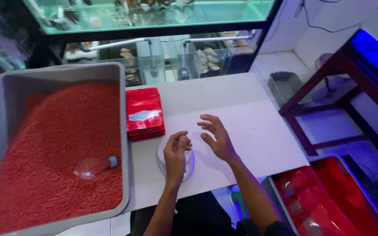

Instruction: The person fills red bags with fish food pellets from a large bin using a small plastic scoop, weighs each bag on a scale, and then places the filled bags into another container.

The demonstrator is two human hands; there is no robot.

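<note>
Hands over a white surface (250, 131), both empty. Left hand (176, 153) sits above a small round white scale (188, 168) at the surface's near edge, fingers curled loosely inward, thumb close to them, grip half-closed w/ nothing in it; can't tell if it touches the scale top or just hovers. Right hand (217, 137) is just beside it to the right, fingers spread and slightly bent, grip wide, palm down over bare surface, pinching nothing. Scale mostly hidden under the left hand, only its rim and a bluish front edge show. Stack of red pouches (144, 112) lies flat just left of the hands, touching or nearly touching the wall of a big grey tub (123, 131). Tub is filled w/ red pellets (53, 148); a clear plastic bottle w/ blue cap (93, 167) lies on its side, half sunk in the pellets near the tub's right wall. Lower right, below the surface, a bin w/ red bags (329, 196). Behind the surface, glass aquarium tanks (162, 57); a dark wooden stand (329, 87) to the right on the tiled floor.
</note>
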